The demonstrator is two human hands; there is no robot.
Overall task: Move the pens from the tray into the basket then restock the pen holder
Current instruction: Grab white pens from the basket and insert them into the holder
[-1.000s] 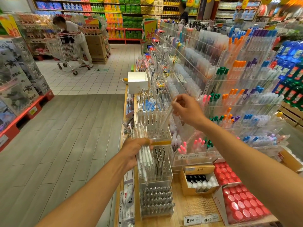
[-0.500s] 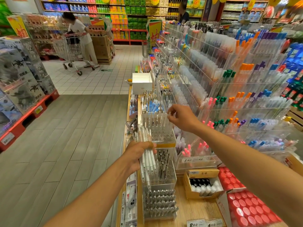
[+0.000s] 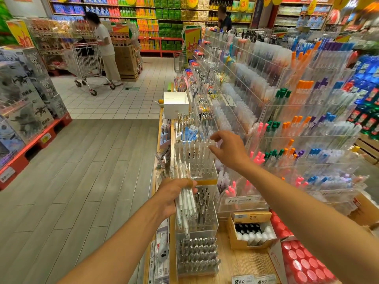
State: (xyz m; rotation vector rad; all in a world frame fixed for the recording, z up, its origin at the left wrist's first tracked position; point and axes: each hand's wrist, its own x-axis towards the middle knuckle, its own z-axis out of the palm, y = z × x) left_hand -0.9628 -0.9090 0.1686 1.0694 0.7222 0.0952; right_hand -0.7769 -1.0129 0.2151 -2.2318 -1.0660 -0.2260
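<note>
My left hand (image 3: 174,198) grips a bundle of several white pens (image 3: 185,210), held upright in front of the display's left edge. Just above it stands the clear pen holder (image 3: 202,172), with a row of white pens (image 3: 191,149) upright in its back holes and empty holes in front. My right hand (image 3: 229,149) hovers at the holder's top right corner. Its thumb and forefinger are spread apart beside the last standing pen, with nothing held between them.
Below the holder stand two more clear holders of dark and silver pens (image 3: 198,255). A cardboard box (image 3: 250,232) and red packs (image 3: 303,263) lie to the right. Acrylic racks of coloured pens (image 3: 297,130) rise behind. A white box (image 3: 176,105) sits further back. A shopper with a cart (image 3: 88,62) stands in the aisle.
My right hand lowered a white pen into the holder's back row and let go of it; its fingers now spread apart. My left hand kept holding the bundle in place.
</note>
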